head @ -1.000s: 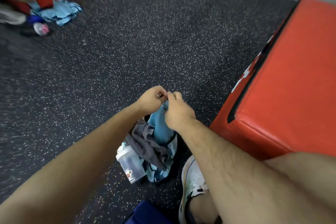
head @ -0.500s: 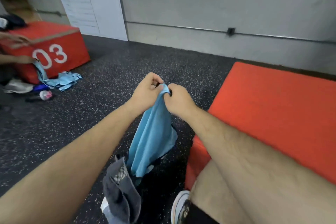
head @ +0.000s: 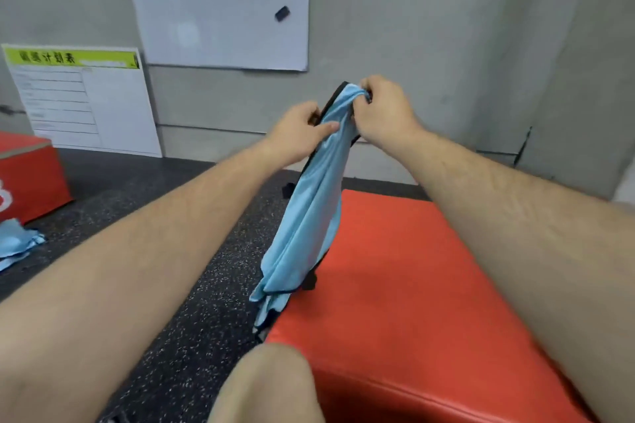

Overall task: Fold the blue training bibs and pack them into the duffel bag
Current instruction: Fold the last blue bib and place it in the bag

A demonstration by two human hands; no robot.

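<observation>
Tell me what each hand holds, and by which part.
Both hold one blue bib near its top: the right hand grips the bunched top end, the left hand pinches the black-trimmed edge just below.

- Even, fairly bright indoor light is filling the room.
- Pale streaks of glare are shining on the whiteboard (head: 220, 3).
- The bib (head: 305, 227) is casting a soft shadow on the red box (head: 429, 302).
- Wide-angle distortion is bending the edges; detail is looking slightly soft.
</observation>
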